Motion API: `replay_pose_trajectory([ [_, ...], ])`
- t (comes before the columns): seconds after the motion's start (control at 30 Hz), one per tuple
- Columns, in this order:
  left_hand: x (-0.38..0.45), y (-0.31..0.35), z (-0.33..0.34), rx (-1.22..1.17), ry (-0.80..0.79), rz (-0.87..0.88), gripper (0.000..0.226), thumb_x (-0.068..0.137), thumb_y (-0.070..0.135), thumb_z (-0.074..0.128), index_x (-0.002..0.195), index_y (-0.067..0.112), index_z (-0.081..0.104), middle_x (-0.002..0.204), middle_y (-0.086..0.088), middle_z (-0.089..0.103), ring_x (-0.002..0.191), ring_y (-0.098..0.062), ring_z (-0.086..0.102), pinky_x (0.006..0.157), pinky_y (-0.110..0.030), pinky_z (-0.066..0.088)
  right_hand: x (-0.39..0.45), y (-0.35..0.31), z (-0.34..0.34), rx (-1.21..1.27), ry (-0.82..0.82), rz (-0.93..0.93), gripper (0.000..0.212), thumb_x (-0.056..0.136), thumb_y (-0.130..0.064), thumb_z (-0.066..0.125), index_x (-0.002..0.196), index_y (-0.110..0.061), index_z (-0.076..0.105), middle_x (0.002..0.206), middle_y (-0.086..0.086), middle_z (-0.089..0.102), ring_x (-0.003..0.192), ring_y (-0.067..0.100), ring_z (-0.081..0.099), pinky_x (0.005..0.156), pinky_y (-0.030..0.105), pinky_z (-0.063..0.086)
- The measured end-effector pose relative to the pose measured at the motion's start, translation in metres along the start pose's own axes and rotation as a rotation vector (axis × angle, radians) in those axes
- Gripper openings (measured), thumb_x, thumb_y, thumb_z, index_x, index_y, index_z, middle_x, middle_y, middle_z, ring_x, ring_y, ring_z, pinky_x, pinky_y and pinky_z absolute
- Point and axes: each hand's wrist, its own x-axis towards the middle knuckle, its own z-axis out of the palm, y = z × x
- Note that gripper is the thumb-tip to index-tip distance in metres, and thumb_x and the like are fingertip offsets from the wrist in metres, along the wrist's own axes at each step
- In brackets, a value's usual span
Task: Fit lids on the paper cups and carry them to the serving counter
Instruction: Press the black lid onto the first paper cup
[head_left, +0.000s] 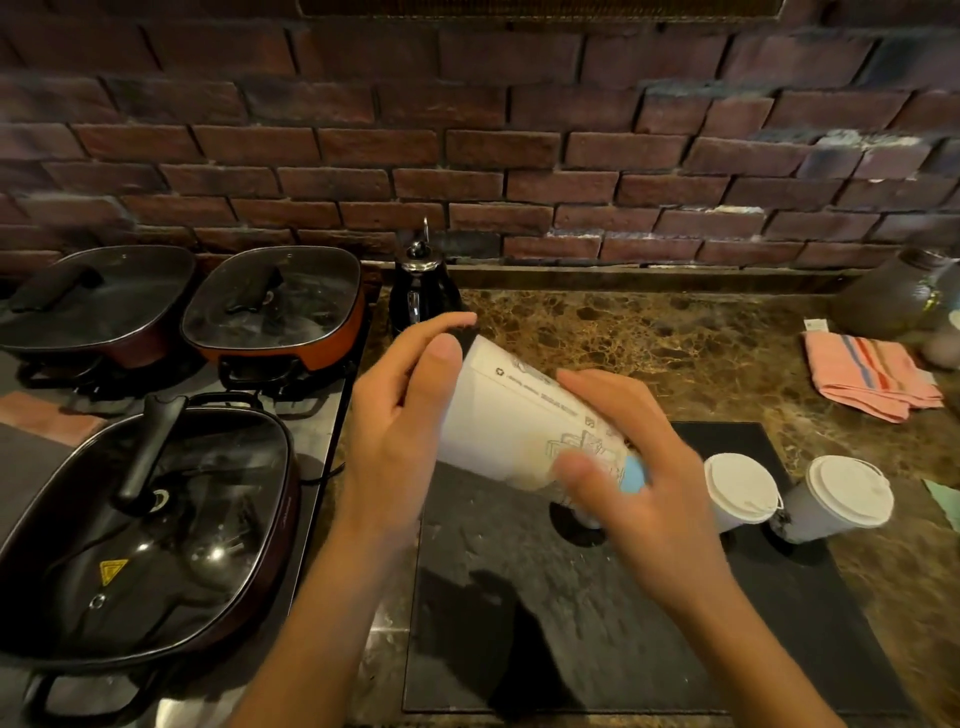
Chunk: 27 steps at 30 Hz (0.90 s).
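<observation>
Paper cup (506, 415) is mid-frame, tilted way over on its side with its printed wall facing up, held between both hands above the black mat (519, 597). Left hand (410, 410) grips its upper-left end, thumb lying along the wall and fingers curled over something dark at that end, can't tell what that is. Right hand (639, 462) is wrapped around the lower-right end, fingers curled over the cup wall; those fingertips are pretty blurred, and there's a bit of light blue showing near them.

Right of center, two more cups with white lids already on: one lidded cup (740, 491) just beside the right hand, and the second lidded cup (836, 501) a bit further right, leaning slightly. Both sit on the mat, which lies on the brown marbled surface (675, 343).

Left side of the frame has three pans with glass lids on a stove; the big pan (145, 525) is lower left. A dark kettle (423, 291) stands at the back by the brick wall, and a pink striped cloth (867, 379) is folded at the right edge.
</observation>
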Motion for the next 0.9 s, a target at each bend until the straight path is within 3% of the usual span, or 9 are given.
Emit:
replay_pose_trajectory([
  [0.17, 0.003, 0.002, -0.008, 0.024, -0.103, -0.005, 0.04, 0.093, 0.054, 0.047, 0.12, 0.034, 0.069, 0.118, -0.001, 0.072, 0.104, -0.031, 0.069, 0.08, -0.063, 0.055, -0.005, 0.003, -0.009, -0.297, -0.178, -0.249, 0.083, 0.079, -0.043, 0.079, 0.148, -0.021, 0.041, 0.14, -0.002, 0.052, 0.128, 0.015, 0.053, 0.096, 0.021, 0.051],
  [0.27, 0.005, 0.001, -0.01, 0.02, -0.153, 0.032, 0.041, 0.095, 0.051, 0.046, 0.123, 0.03, 0.068, 0.119, -0.002, 0.071, 0.102, -0.032, 0.069, 0.075, -0.061, 0.056, -0.011, -0.002, -0.002, -0.026, -0.116, 0.028, 0.073, 0.075, -0.043, 0.079, 0.141, -0.037, 0.049, 0.128, -0.017, 0.062, 0.112, 0.012, 0.065, 0.076, 0.019, 0.058],
  [0.37, 0.009, -0.001, -0.011, 0.006, -0.191, 0.035, 0.04, 0.094, 0.048, 0.048, 0.122, 0.027, 0.067, 0.116, -0.005, 0.069, 0.098, -0.037, 0.067, 0.069, -0.06, 0.056, -0.012, -0.005, 0.0, 0.584, -0.226, 0.436, 0.057, 0.075, -0.038, 0.076, 0.13, -0.031, 0.062, 0.107, 0.006, 0.072, 0.067, 0.023, 0.07, 0.046, 0.025, 0.054],
  [0.43, 0.011, -0.002, -0.01, -0.016, -0.199, -0.005, 0.039, 0.091, 0.048, 0.052, 0.121, 0.027, 0.068, 0.115, -0.009, 0.068, 0.098, -0.041, 0.066, 0.068, -0.054, 0.055, -0.01, -0.003, -0.001, 0.726, -0.237, 0.554, 0.053, 0.077, -0.039, 0.075, 0.127, -0.027, 0.064, 0.104, 0.015, 0.072, 0.059, 0.026, 0.067, 0.04, 0.024, 0.051],
  [0.53, 0.013, -0.005, -0.004, -0.01, -0.122, -0.11, 0.035, 0.088, 0.054, 0.055, 0.111, 0.034, 0.072, 0.108, -0.002, 0.072, 0.095, -0.029, 0.071, 0.07, -0.044, 0.057, -0.003, -0.006, -0.006, 0.329, -0.185, 0.391, 0.068, 0.071, -0.048, 0.078, 0.133, -0.039, 0.054, 0.12, -0.006, 0.064, 0.093, 0.02, 0.072, 0.056, 0.022, 0.057],
  [0.63, 0.014, -0.007, 0.001, -0.039, -0.086, -0.192, 0.029, 0.091, 0.05, 0.054, 0.104, 0.035, 0.075, 0.097, 0.002, 0.075, 0.084, -0.016, 0.073, 0.066, -0.033, 0.056, 0.001, -0.004, -0.012, -0.341, -0.193, -0.099, 0.078, 0.074, -0.053, 0.075, 0.142, -0.033, 0.043, 0.134, -0.011, 0.05, 0.121, 0.008, 0.054, 0.088, 0.021, 0.053],
  [0.73, 0.015, -0.005, 0.002, -0.054, -0.101, -0.18, 0.031, 0.092, 0.05, 0.052, 0.108, 0.035, 0.074, 0.104, -0.004, 0.074, 0.09, -0.022, 0.073, 0.069, -0.036, 0.058, 0.001, -0.003, -0.013, -0.427, -0.2, -0.158, 0.077, 0.078, -0.053, 0.073, 0.145, -0.03, 0.043, 0.133, -0.013, 0.052, 0.12, 0.005, 0.054, 0.089, 0.018, 0.051],
  [0.8, 0.014, -0.002, 0.002, -0.07, -0.125, -0.135, 0.036, 0.09, 0.053, 0.053, 0.112, 0.032, 0.072, 0.111, -0.013, 0.071, 0.099, -0.034, 0.07, 0.073, -0.044, 0.057, -0.002, -0.002, -0.013, -0.193, -0.157, 0.036, 0.07, 0.075, -0.051, 0.076, 0.138, -0.036, 0.051, 0.124, -0.02, 0.06, 0.111, 0.004, 0.061, 0.074, 0.015, 0.055],
  [0.9, 0.012, 0.001, 0.0, -0.09, -0.159, -0.061, 0.039, 0.087, 0.05, 0.055, 0.115, 0.029, 0.071, 0.114, -0.017, 0.067, 0.102, -0.046, 0.064, 0.071, -0.056, 0.054, -0.004, -0.005, -0.011, 0.541, -0.233, 0.436, 0.053, 0.079, -0.042, 0.074, 0.129, -0.027, 0.065, 0.105, 0.005, 0.073, 0.075, 0.019, 0.072, 0.046, 0.021, 0.053],
])
